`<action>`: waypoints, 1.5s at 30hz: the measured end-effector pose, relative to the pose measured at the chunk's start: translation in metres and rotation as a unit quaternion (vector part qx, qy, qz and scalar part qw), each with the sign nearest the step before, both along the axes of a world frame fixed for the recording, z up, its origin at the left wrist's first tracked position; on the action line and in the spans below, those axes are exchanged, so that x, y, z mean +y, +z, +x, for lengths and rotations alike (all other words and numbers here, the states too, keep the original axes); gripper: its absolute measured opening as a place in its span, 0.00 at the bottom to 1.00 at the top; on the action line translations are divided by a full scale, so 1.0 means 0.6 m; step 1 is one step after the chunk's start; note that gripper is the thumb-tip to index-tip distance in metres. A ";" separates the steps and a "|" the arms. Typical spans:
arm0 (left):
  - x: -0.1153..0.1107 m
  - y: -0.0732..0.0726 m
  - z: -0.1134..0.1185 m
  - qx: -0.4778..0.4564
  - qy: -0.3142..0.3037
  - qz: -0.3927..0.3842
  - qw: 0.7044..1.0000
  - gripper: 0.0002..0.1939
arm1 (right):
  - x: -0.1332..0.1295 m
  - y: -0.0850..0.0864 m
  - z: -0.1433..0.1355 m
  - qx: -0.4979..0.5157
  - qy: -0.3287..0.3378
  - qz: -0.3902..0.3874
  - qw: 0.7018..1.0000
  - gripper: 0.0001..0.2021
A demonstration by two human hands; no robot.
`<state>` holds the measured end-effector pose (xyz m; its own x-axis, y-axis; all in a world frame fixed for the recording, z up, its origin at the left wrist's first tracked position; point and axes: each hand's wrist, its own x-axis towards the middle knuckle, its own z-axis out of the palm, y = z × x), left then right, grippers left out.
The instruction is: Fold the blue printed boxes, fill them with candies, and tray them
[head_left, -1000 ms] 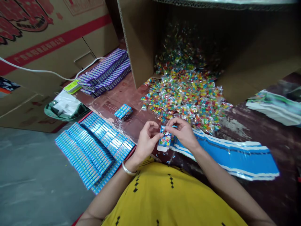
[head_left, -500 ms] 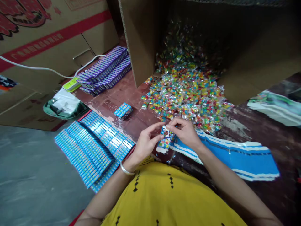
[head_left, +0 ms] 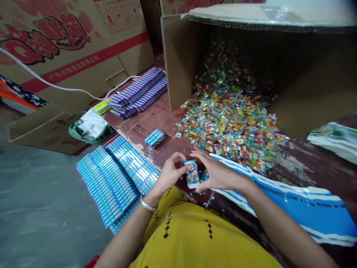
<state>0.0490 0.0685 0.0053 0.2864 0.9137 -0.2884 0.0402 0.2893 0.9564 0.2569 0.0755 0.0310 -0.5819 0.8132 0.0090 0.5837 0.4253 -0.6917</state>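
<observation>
Pinches the small box [head_left: 192, 178] near its upper end with the left hand [head_left: 172, 170], thumb on the printed face. Leaves the lower end outside this grip, near the thumb of the right hand [head_left: 216, 174]. Curves this hand with thumb and fingers spread.

Candy packets [head_left: 231, 126]: clear, glossy plastic. Large carton [head_left: 178, 63] at twelve o'clock: matt corrugated cardboard. Bracelet [head_left: 147, 204]: smooth, shiny metal.

I count two hands [head_left: 170, 173], one bangle [head_left: 147, 204], one white cable [head_left: 50, 86], and candy packets [head_left: 231, 130] (heaped too thickly to count).
</observation>
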 end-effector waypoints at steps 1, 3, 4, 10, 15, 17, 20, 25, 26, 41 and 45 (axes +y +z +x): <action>-0.001 -0.002 -0.010 0.001 0.001 -0.018 1.000 0.18 | 0.021 -0.001 -0.006 0.000 -0.001 -0.002 1.000 0.46; -0.004 -0.004 -0.028 -0.008 0.014 -0.052 0.999 0.21 | 0.069 -0.005 -0.027 -0.023 -0.064 0.046 0.997 0.31; -0.007 -0.004 -0.037 -0.012 0.021 -0.067 0.997 0.23 | 0.095 -0.009 -0.042 -0.053 -0.097 0.084 0.990 0.21; -0.022 -0.005 -0.070 -0.007 0.025 -0.119 0.993 0.19 | 0.203 -0.048 -0.140 -0.231 -0.055 0.178 0.955 0.13; -0.027 -0.011 -0.083 0.017 0.060 -0.097 0.993 0.12 | 0.223 -0.059 -0.152 -0.235 -0.069 0.182 0.952 0.10; -0.026 -0.014 -0.084 0.017 0.061 -0.083 0.995 0.16 | 0.220 -0.048 -0.136 -0.229 -0.089 0.189 0.951 0.11; -0.022 -0.021 -0.077 0.014 0.045 -0.045 0.998 0.22 | 0.199 -0.022 -0.100 -0.114 -0.154 0.192 0.963 0.12; -0.013 -0.026 -0.052 0.016 0.023 0.012 1.000 0.18 | 0.125 0.016 -0.045 0.132 -0.160 0.054 0.977 0.06; -0.012 -0.025 -0.046 0.017 0.022 0.023 0.999 0.17 | 0.111 0.021 -0.038 0.128 -0.161 0.041 0.978 0.05; -0.023 0.023 0.032 -0.041 0.084 0.093 0.991 0.35 | 0.021 0.015 -0.023 0.200 -0.185 0.034 0.961 0.10; -0.029 0.031 0.042 -0.047 0.059 0.105 0.992 0.28 | -0.010 -0.016 -0.020 0.296 -0.231 -0.078 0.923 0.12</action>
<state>0.0740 0.0511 0.0237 0.1906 0.9795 -0.0653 -0.0749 0.0809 0.9939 0.2451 0.0697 0.0214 -0.1020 0.9919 0.0762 0.1770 0.0935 -0.9798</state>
